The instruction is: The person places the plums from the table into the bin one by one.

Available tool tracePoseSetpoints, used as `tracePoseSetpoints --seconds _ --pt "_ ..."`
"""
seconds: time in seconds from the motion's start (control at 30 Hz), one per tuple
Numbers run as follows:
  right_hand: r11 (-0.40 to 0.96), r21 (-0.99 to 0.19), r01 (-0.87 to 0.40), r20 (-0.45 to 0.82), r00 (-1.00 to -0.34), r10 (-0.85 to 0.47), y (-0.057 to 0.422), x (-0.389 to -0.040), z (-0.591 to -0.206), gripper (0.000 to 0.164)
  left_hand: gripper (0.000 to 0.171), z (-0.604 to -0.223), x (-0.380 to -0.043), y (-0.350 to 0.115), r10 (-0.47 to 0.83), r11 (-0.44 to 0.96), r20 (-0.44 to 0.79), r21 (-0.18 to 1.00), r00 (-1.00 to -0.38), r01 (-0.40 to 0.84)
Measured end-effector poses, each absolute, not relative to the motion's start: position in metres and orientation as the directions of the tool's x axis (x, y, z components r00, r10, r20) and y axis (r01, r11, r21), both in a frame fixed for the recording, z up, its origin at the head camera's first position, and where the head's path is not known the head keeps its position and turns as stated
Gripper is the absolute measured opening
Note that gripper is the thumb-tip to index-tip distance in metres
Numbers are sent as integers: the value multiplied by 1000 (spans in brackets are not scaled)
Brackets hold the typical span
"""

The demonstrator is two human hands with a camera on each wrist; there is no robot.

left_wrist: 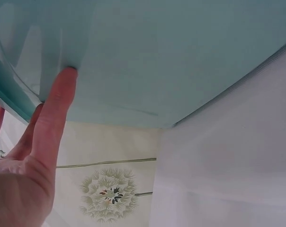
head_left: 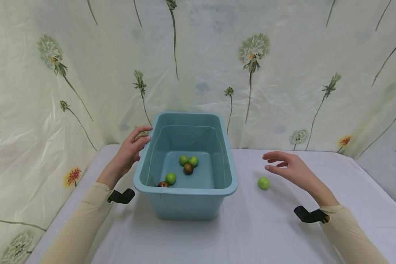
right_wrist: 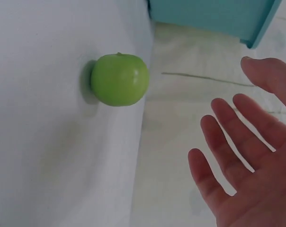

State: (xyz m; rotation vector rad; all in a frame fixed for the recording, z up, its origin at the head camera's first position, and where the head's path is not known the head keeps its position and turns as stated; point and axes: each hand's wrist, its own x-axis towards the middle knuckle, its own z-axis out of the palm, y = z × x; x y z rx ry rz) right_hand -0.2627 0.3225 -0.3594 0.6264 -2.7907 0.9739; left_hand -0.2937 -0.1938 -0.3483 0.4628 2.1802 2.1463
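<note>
A light-blue plastic tub [head_left: 188, 204] stands on the white-covered table. My left hand [head_left: 129, 149] is at its left rim, and in the left wrist view a straight digit [left_wrist: 55, 111] meets the outer wall below the rim. On the table right of the tub lies a green apple [head_left: 264, 183], small and round, with a short stem in the right wrist view. Above and behind it hovers my right hand [head_left: 292, 169], fingers spread and loosely bent, holding nothing. Inside the tub are green apples [head_left: 171, 178] and dark reddish-brown apples [head_left: 188, 168]; the front wall partly hides one.
A white cloth [head_left: 250, 234] covers the table. Behind it hangs a pale curtain [head_left: 198, 55] with a dandelion print, close to the tub's far end. Black wrist cameras [head_left: 121, 196] are strapped over both beige sleeves [head_left: 351, 233].
</note>
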Motion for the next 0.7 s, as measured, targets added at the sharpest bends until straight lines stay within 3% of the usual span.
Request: tracePoseSetpoints --seconds 0.4,0.7 --pt "689 -614 -386 129 -910 -394 337 -266 -381 38 43 -349 -294 -195 243 2 183 982 -953 189" --pt "636 -656 -408 86 -877 -473 341 -264 -393 38 41 -348 -294 -195 242 13 169 984 -955 178"
